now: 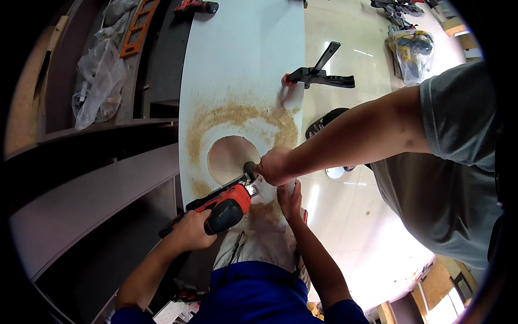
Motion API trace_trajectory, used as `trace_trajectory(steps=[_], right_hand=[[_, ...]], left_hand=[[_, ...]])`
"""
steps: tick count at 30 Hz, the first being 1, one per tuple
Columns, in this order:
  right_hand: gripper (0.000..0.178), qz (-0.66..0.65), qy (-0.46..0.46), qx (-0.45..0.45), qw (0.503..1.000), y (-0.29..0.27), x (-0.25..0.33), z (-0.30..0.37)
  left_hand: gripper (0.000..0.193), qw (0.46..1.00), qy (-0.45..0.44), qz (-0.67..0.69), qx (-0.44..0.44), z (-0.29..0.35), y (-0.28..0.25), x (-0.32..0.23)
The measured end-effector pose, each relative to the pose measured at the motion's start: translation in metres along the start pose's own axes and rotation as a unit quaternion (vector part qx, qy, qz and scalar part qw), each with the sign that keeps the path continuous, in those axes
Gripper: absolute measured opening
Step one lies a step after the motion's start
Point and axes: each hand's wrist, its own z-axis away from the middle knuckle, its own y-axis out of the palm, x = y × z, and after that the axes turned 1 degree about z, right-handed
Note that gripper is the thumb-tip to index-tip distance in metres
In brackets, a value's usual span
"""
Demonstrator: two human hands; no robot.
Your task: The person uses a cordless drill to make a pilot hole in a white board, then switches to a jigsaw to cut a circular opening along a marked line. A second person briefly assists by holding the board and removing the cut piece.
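Observation:
My left hand (192,231) is wrapped round the handle of a red and black jigsaw (229,208), whose front end lies at the lower right rim of a round hole. The hole is cut in a long white board (243,48), and sawdust (288,129) rings it. My right hand (292,201) grips the board's right edge, close to the jigsaw's front; part of its fingers is hidden. A co-worker's hand (274,166) reaches in from the right and holds a dark, round-ended thing (250,168) at the hole's rim, touching or nearly touching the saw.
A black clamp (318,75) sits on the board's right edge. At the far end lies a red and black power tool (197,6). Dark cabinet panels (102,189) stand along the left, with plastic bags (100,75) beyond. The co-worker stands at the right on a tiled floor (345,216).

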Motion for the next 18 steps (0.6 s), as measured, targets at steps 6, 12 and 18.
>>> trace_trajectory(steps=[6,12,18], right_hand=[[0.048,-0.061,0.012,0.039,0.997,-0.003,0.009,0.002],[0.042,-0.062,0.034,0.065,0.995,-0.012,0.023,-0.001],[0.040,-0.149,0.097,0.095,0.980,-0.021,0.030,0.008]], left_hand=[[0.028,1.000,-0.011,-0.014,-0.003,0.002,0.002,0.005],[0.029,1.000,-0.003,-0.011,-0.013,0.002,0.000,-0.001],[0.027,1.000,-0.009,-0.008,0.008,0.004,-0.004,-0.005]])
